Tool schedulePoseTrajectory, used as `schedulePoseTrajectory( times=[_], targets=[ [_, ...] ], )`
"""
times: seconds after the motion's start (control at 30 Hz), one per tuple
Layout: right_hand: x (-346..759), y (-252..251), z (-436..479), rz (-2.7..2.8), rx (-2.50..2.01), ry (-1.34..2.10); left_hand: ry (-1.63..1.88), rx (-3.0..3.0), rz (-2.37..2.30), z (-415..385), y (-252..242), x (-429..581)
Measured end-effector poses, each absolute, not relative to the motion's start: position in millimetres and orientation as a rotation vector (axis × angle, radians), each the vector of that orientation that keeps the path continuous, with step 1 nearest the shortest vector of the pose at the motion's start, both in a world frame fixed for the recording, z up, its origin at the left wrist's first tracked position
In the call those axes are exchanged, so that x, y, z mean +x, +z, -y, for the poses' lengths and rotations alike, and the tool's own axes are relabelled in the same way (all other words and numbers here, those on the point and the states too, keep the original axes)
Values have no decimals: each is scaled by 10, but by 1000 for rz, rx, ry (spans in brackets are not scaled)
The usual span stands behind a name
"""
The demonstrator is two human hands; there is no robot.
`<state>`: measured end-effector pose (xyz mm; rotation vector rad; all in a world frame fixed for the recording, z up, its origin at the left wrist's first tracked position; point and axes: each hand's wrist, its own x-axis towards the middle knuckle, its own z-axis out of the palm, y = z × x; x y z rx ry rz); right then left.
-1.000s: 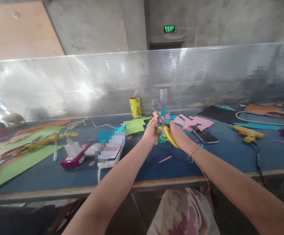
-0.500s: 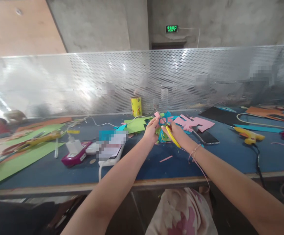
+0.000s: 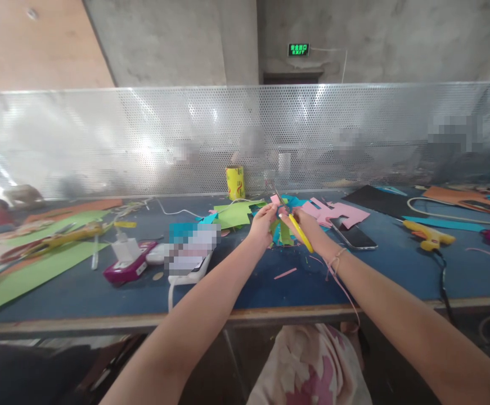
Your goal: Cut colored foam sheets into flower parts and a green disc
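Observation:
My left hand (image 3: 264, 221) pinches a small piece of pink paper (image 3: 275, 199) above the middle of the table. In my right hand (image 3: 308, 225) is a pair of scissors with yellow handles (image 3: 300, 232), its blades pointing away from me beside the pink piece. Whether the blades touch the paper I cannot tell. Under and behind both hands lie blue and green paper scraps (image 3: 286, 235). A larger pink sheet with cut-out edges (image 3: 337, 214) rests to the right, partly over a black phone (image 3: 354, 233). A thin pink strip (image 3: 285, 273) lies in front of my hands.
A yellow roll (image 3: 235, 182) stands by the perforated metal screen (image 3: 194, 140). On the left are a purple power strip (image 3: 130, 263), a white plug and green sheets (image 3: 42, 275). To the right sits a yellow glue gun (image 3: 430, 233) with a black cord, near black paper (image 3: 375, 201).
The scissors have turned slightly, with their blades now pointing more straight ahead. The pink piece and my left hand have shifted a little to the right. The view has moved slightly.

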<state>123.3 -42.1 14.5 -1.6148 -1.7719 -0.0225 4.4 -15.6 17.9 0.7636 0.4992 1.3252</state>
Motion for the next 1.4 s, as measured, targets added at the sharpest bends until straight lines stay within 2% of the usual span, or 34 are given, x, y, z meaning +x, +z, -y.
schedulePoseTrajectory(
  times=[0.33, 0.87, 1.1, 1.2, 1.4],
  targets=[
    [1208, 94, 507, 1802, -1652, 152, 1436, 649, -601, 118, 227, -12],
    [1109, 116, 598, 1732, -1652, 33, 1366, 705, -461, 159, 245, -9],
    [1173, 107, 530, 1565, -1266, 284, 1480, 687, -635, 7, 166, -49],
    [1233, 138, 486, 1380, -1098, 282, 1509, 755, -711, -66, 113, -82],
    [1420, 135, 328, 1307, -1068, 334, 1492, 1021, -823, -173, 9, -83]
  ],
)
